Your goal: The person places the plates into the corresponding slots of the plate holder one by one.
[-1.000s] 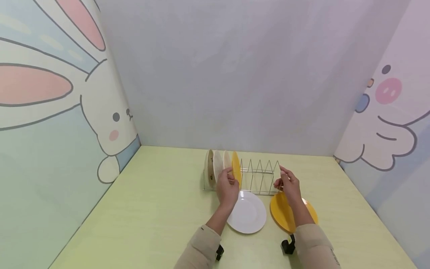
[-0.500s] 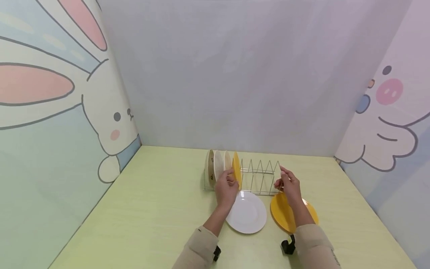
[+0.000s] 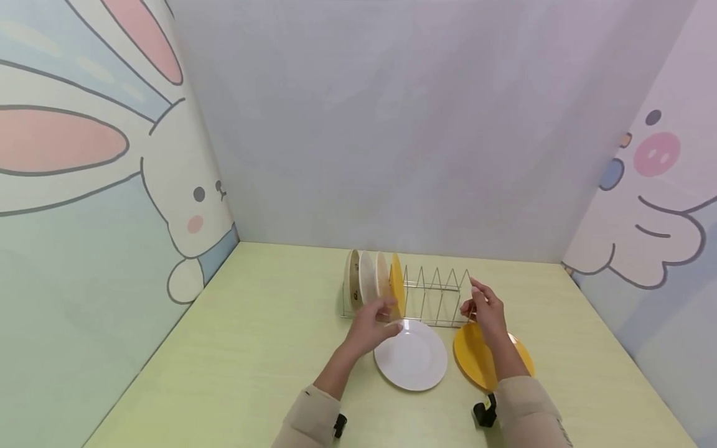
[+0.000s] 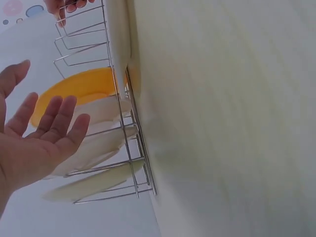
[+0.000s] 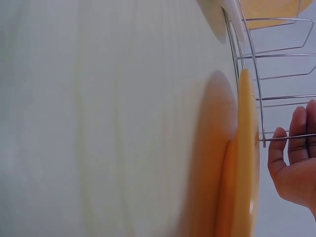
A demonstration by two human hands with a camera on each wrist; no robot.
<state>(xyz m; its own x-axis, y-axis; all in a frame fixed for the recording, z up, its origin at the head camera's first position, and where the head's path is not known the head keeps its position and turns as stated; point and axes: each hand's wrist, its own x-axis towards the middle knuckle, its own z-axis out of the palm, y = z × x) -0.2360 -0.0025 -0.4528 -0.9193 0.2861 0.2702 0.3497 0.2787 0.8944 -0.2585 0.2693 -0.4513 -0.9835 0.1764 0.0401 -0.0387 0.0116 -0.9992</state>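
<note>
A wire plate rack (image 3: 428, 322) stands on the table, its left slots holding several upright plates. The rightmost of these is a yellow plate (image 3: 397, 286); left of it are pale plates (image 3: 366, 280) and a brown patterned one (image 3: 354, 280). My left hand (image 3: 366, 326) is just in front of the yellow plate, fingers spread and holding nothing; the left wrist view shows its open palm (image 4: 37, 143). At the rack's right end, my right hand (image 3: 486, 311) pinches the end wire, its curled fingers (image 5: 298, 143) around it in the right wrist view.
A white plate (image 3: 411, 361) lies flat in front of the rack. Another yellow plate (image 3: 473, 358) lies to its right, partly under my right forearm. Walls with cartoon animals enclose the table (image 3: 252, 348) at the back and sides.
My left hand has let go of the upright yellow plate and drawn back toward me and slightly left, fingers opening. The right hand stays at the rack's end.
</note>
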